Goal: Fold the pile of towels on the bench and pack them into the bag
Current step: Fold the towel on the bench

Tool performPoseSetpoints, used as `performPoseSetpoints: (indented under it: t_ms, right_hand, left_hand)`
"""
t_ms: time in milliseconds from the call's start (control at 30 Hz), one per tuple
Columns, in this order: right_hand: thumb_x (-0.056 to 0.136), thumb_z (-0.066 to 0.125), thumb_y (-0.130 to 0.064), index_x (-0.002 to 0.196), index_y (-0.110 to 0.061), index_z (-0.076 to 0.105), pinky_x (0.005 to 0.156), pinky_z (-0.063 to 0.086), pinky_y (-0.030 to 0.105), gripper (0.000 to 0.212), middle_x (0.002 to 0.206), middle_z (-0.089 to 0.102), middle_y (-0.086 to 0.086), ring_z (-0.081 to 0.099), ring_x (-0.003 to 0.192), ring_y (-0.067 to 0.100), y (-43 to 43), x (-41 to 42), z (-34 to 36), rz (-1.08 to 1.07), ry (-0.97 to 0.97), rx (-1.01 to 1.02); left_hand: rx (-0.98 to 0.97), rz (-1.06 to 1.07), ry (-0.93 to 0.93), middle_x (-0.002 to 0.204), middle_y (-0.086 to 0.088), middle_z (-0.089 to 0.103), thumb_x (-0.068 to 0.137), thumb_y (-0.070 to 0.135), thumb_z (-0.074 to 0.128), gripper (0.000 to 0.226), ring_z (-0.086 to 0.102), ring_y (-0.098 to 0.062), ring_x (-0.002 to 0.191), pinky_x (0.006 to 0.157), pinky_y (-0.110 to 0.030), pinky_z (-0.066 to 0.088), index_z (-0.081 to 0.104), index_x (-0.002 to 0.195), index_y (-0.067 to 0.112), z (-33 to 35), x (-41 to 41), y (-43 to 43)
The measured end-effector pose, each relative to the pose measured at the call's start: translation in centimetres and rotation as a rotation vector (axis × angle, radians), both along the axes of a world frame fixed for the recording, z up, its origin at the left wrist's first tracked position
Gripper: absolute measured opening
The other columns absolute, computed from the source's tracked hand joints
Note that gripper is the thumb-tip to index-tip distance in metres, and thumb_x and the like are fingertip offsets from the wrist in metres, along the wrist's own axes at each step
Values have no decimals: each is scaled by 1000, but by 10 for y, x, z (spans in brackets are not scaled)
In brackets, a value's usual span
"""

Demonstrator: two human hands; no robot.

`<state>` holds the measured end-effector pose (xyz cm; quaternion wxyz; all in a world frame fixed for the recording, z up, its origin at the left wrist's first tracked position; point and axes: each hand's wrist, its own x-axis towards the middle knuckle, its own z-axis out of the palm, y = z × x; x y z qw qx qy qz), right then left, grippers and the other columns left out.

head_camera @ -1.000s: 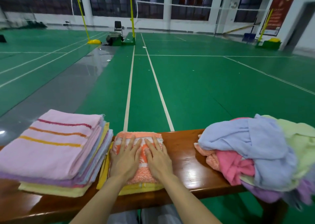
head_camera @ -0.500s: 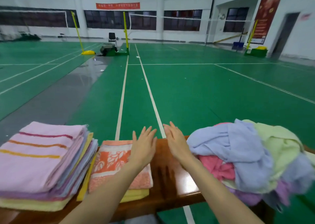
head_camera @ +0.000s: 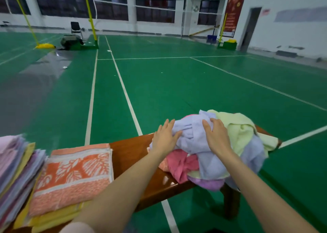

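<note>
At the far left end of the glossy reddish-brown wooden bench (head_camera: pixel 131 154) sits a tall stack of folded towels in pink, lavender and yellow (head_camera: pixel 16 163), partly cut off by the frame. Just to its right, a folded orange-and-white towel with a leaf pattern (head_camera: pixel 74 177) lies flat on a few folded yellow towels (head_camera: pixel 53 220), whose edges poke out beneath it on the near side. Next comes a bare stretch of bench, with the person's two bare forearms reaching across it. The left hand (head_camera: pixel 164 138) rests against the left flank of a crumpled lavender-blue towel (head_camera: pixel 192 137), fingers spread and nearly straight, thumb pressed into the cloth, not closed round any fold. The right hand (head_camera: pixel 216 137) lies palm-down on top of that same towel, fingers splayed and relaxed, simply laid on the fabric. That towel crowns the loose pile of unfolded towels (head_camera: pixel 253 154) heaped on the bench's right end. A rumpled pink towel (head_camera: pixel 178 163) sticks out low on the left of the pile, a pale green towel (head_camera: pixel 238 126) drapes over the far right side, and a purple towel (head_camera: pixel 210 184) hangs over the near edge at the bottom. Beyond the bench stretches a green sports-court floor (head_camera: pixel 177 84) marked with white lines, with yellow net posts (head_camera: pixel 91 20) standing towards the back wall.
</note>
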<state>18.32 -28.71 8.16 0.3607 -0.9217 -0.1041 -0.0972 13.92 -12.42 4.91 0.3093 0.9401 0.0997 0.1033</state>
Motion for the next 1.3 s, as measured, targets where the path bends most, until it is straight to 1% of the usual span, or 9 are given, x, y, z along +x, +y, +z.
performPoseSetpoints:
  t_ms: [167, 267, 400, 533, 733, 1000, 1100, 1200, 1300]
  right_hand:
    - [86, 64, -32, 138, -3, 34, 102, 35, 40, 67, 136, 43, 18, 42, 124, 34, -3, -5, -16, -27, 18, -24]
    - [74, 77, -31, 136, -2, 35, 91, 42, 38, 80, 131, 47, 18, 47, 118, 35, -2, -5, -12, -99, 42, 12]
    - [74, 77, -26, 114, -1, 56, 71, 41, 31, 52, 111, 63, 19, 59, 97, 33, 0, -6, -2, -108, 102, 141]
    - [79, 73, -28, 105, -5, 64, 70, 39, 30, 36, 97, 65, 13, 55, 84, 25, 9, -16, 18, -59, 23, 351]
    - [80, 72, -28, 76, -6, 59, 53, 39, 20, 25, 75, 55, 5, 46, 67, 16, 60, -34, 55, 66, 94, 736]
    - [89, 60, -35, 61, -11, 50, 43, 37, 15, 38, 62, 50, 2, 43, 56, 12, 147, -77, 60, 304, 225, 655]
    - [97, 43, -37, 62, -6, 51, 54, 36, 30, 47, 68, 54, 9, 46, 63, 20, 169, -89, 47, 313, 212, 523]
    - [100, 36, -34, 99, 12, 61, 78, 40, 36, 53, 108, 60, 29, 56, 98, 33, 182, -91, 32, 210, 201, 512]
    - [99, 34, -41, 118, 11, 55, 94, 41, 40, 58, 124, 55, 28, 53, 115, 36, 185, -86, 19, 155, 274, 568]
  left_hand:
    - [-4, 12, 158, 147, -15, 31, 91, 40, 54, 75, 32, -34, 132, 108, -40, 30, 12, 150, 22, -10, -3, 9]
    - [-129, 87, 167, 138, -15, 45, 86, 30, 63, 73, 45, -33, 123, 99, -35, 39, 26, 146, 13, -4, -4, 17]
    - [-193, 140, 55, 106, -17, 67, 88, 19, 59, 25, 61, -31, 96, 70, -26, 41, 66, 109, 8, -1, -13, 24]
    - [-359, 73, -156, 58, 2, 49, 90, 9, 57, 19, 40, -13, 56, 48, -14, 28, 57, 71, 12, 18, -33, 40]
    - [-397, 51, -353, 85, -5, 52, 101, 18, 36, 16, 46, -16, 77, 64, -17, 36, 48, 95, 9, 70, -82, 92]
    - [-225, 205, -515, 80, 9, 56, 96, 10, 47, 12, 51, -7, 76, 69, -14, 40, 55, 88, 14, 114, -174, 181]
    - [-126, 290, -456, 85, 6, 63, 91, 19, 49, 11, 57, -16, 86, 80, -30, 44, 59, 87, 20, 104, -202, 212]
    - [-48, 394, -322, 94, 4, 67, 81, 37, 42, 22, 61, -20, 94, 85, -36, 47, 60, 88, 29, 89, -227, 229]
    - [55, 435, -168, 102, -3, 68, 91, 31, 47, 24, 61, -24, 96, 85, -37, 48, 66, 102, 19, 63, -238, 238]
